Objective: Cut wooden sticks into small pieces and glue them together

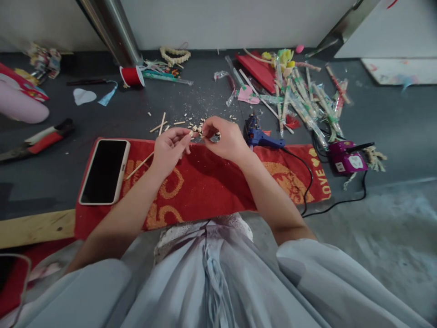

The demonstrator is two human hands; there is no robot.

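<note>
My left hand is closed in a pinch over the far edge of a red towel, with a small pale piece at its fingertips. Close beside it, my right hand has thumb and fingers curled together; whatever is in them is too small to make out. Short bits of cut wooden stick and crumbs are scattered just beyond both hands. A thin wooden stick lies across the towel and runs up to my left wrist. More thin sticks rest crossed on the dark table.
A phone lies on the towel's left end. Red-handled pliers are farther left. To the right are a blue glue gun with a black cord, a purple device and a heap of wrapped sticks. A red spool stands behind.
</note>
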